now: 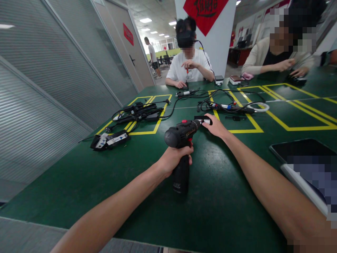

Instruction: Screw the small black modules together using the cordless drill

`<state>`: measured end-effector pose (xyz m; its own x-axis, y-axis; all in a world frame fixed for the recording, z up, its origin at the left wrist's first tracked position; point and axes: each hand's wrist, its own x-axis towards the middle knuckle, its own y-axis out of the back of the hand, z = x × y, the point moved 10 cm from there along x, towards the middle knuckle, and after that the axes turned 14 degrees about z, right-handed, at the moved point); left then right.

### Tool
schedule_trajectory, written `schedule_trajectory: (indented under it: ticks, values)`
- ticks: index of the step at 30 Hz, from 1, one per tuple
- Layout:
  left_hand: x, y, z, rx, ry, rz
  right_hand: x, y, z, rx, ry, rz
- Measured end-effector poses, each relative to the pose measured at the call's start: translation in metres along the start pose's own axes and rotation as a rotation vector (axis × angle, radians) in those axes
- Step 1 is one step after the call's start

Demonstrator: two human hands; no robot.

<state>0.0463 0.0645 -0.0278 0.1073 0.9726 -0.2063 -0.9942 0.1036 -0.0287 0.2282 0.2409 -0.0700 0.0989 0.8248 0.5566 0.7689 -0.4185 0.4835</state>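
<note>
My left hand (172,160) is wrapped round the grip of a black cordless drill (181,177) with red switches. The drill points away from me and slightly right, its battery end low over the table. My right hand (216,126) pinches a small black-and-white block (206,122) just in front of the chuck. The drill's tip meets the block or comes very near it; whether they touch I cannot tell. My right fingertips are partly hidden behind the block.
A green table (126,196) carries yellow tape outlines. Black cables and adapters (142,114) lie at the left, a taped power strip (117,138) nearer. More cables and a tool (229,107) lie beyond my right hand. A tablet-like device (302,147) sits right. Two people work opposite.
</note>
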Motion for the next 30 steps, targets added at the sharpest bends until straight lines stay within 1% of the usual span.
schedule_trajectory:
  ticks: [7, 15, 21, 30]
  values:
    - [0.0009, -0.0005, -0.0024, -0.014, 0.008, -0.013, -0.0006, 0.0000, 0.0003, -0.007, 0.008, 0.002]
    - [0.0005, 0.0023, -0.0035, 0.002, 0.018, 0.021, 0.0000, 0.0005, -0.0002, -0.003, 0.009, 0.001]
    - [0.0005, 0.0003, -0.0006, 0.001, -0.005, 0.002, -0.0002, 0.0001, -0.0013, -0.008, 0.021, -0.002]
    - [0.0017, -0.0010, -0.0035, -0.012, -0.005, -0.017, -0.0010, -0.0002, -0.0009, -0.023, 0.003, -0.019]
